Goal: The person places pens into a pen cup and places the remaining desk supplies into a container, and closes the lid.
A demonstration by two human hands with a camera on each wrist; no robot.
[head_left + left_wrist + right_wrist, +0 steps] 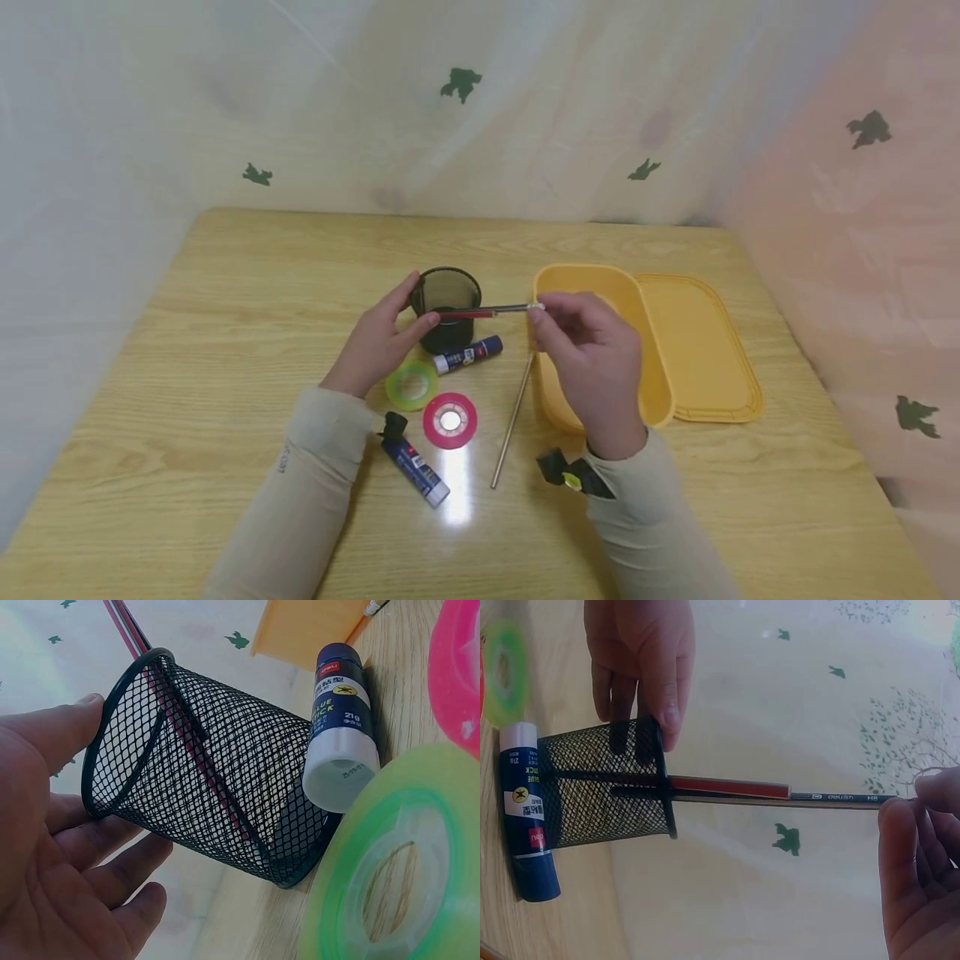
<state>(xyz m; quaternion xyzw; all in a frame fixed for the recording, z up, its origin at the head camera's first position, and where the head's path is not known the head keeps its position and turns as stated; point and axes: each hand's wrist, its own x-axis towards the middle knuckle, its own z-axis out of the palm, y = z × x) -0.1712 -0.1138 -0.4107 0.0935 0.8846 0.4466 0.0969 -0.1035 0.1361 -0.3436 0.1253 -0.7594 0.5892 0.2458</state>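
Observation:
A black mesh pen cup (447, 336) stands on the table, and my left hand (369, 343) holds it at the rim. In the left wrist view the thumb lies at the rim, with the other fingers along the side of the mesh (217, 765). My right hand (596, 367) pinches the upper end of a dark HB pencil (840, 798) between thumb and finger. The pencil's lower part is inside the cup. Beside it a red pencil (727, 786) leans in the cup and sticks out over the rim.
A glue stick (468, 354) lies against the cup's base; another glue stick (415, 471) lies nearer. Between them are a green tape roll (393, 387) and a pink tape roll (431, 422). A slim metallic stick (513, 417) lies left of a yellow box (656, 375) and its lid (697, 350).

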